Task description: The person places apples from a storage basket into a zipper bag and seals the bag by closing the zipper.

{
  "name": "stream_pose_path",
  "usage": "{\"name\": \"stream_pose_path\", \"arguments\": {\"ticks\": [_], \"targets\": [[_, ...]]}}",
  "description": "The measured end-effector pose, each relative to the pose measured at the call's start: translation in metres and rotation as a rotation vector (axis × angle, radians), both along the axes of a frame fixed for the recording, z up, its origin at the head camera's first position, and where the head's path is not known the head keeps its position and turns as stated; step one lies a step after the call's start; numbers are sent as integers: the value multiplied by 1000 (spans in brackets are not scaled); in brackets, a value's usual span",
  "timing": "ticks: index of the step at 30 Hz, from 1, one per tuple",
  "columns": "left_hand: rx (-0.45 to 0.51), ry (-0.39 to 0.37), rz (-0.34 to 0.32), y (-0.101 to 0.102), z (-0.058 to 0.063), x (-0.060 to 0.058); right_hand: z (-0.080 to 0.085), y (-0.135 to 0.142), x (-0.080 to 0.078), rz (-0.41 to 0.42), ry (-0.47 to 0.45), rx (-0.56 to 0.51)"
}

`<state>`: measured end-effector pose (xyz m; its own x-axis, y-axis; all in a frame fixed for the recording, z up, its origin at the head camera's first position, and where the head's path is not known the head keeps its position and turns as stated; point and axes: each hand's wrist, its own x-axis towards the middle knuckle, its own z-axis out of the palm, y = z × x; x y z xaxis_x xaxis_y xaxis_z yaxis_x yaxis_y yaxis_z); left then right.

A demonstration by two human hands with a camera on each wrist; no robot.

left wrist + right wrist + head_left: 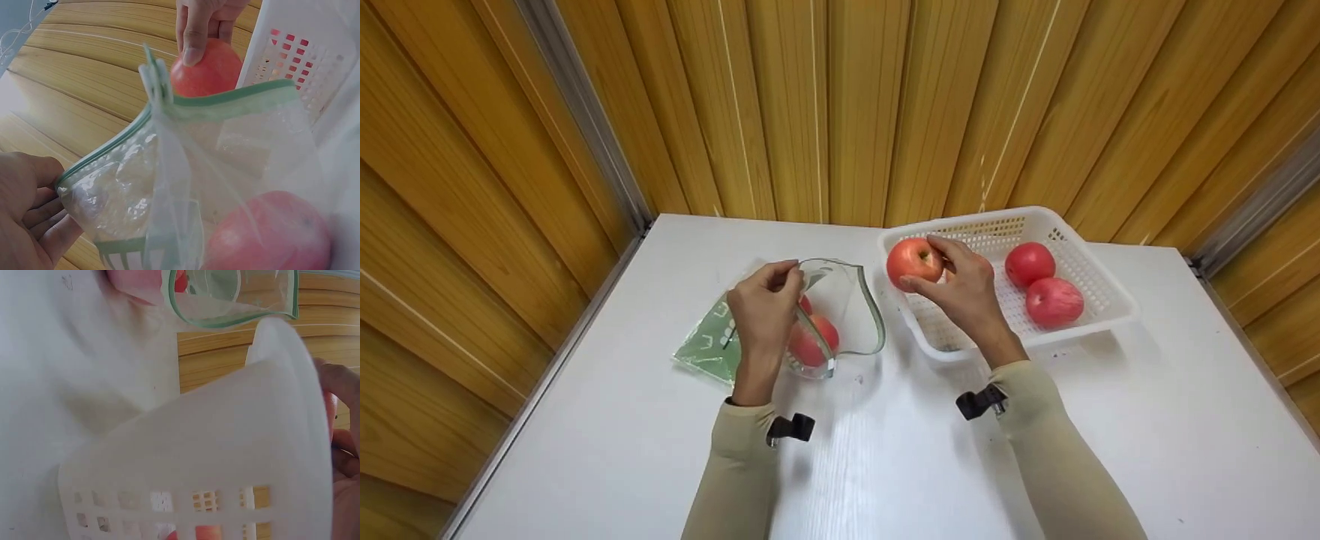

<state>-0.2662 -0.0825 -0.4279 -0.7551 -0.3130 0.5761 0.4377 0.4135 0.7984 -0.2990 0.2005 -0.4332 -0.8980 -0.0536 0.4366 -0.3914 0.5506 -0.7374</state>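
Note:
My left hand pinches the rim of a clear zip bag with a green seal, whose mouth gapes toward the right. Red apples lie inside the bag. My right hand grips a red apple between thumb and fingers, over the left rim of a white plastic basket. In the left wrist view that apple shows beyond the bag's mouth. The right wrist view has the basket's wall hiding much of the right hand.
Two apples sit at the right of the basket, one behind the other; part of another apple shows behind the right hand. A white table carries everything, with wood-look panels at its back and sides.

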Motion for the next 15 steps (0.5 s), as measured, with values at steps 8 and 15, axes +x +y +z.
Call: {"name": "stream_pose_path", "arguments": {"ticks": [8,15], "targets": [[13,4,-10,0,0,1,6,-11,12,49,47,-47],[10,10,-12,1,1,0,10,-22,22,68,106,-44]]}}
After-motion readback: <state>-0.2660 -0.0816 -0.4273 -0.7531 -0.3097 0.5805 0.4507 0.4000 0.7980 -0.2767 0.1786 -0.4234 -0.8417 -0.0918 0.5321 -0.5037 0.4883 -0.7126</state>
